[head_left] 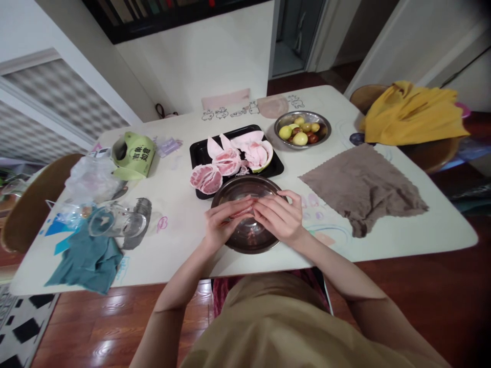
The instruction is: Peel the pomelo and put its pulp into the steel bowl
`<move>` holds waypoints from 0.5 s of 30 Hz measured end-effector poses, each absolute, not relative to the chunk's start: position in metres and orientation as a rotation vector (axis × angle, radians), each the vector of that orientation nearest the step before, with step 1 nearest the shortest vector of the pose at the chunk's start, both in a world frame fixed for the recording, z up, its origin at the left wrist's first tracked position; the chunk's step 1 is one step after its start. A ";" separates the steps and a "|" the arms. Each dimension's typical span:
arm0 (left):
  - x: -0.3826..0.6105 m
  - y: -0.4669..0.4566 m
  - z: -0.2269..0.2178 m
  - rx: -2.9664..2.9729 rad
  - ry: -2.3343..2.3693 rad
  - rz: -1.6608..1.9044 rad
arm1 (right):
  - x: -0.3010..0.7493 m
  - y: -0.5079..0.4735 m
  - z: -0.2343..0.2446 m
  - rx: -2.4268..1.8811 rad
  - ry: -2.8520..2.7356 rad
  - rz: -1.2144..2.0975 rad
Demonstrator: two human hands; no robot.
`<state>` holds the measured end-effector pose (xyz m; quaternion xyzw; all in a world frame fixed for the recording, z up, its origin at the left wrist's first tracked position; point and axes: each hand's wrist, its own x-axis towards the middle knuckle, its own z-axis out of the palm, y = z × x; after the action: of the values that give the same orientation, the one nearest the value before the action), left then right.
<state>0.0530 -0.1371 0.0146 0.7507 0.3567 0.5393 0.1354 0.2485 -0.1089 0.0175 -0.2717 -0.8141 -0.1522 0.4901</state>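
Observation:
Above a metal bowl (245, 247), my left hand (224, 221) and my right hand (282, 217) meet with bent fingers around a pink pomelo segment (245, 208). The fingers cover most of the segment. Some small pink bits lie in the bowl, partly hidden by my hands. Just behind the bowl, a black tray (198, 153) carries a peeled pomelo half (206, 179), another pomelo chunk (227, 161) and pieces of pomelo rind (259, 153) with pale pink pith.
A steel bowl of fruit (301, 134) stands at the back right. A brown cloth (366, 184) lies right. On the left are a glass jug (115, 222) on its side, a teal cloth (88, 260), a green paper container (134, 156) and a plastic bag (92, 179).

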 end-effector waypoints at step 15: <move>0.047 -0.141 0.012 2.538 0.801 1.658 | 0.235 -0.123 0.021 -0.602 -1.728 -0.069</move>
<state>0.0468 -0.1410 0.0119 0.8095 0.2554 0.5287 0.0030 0.2350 -0.1231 0.0210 -0.2606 -0.7483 -0.0300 0.6093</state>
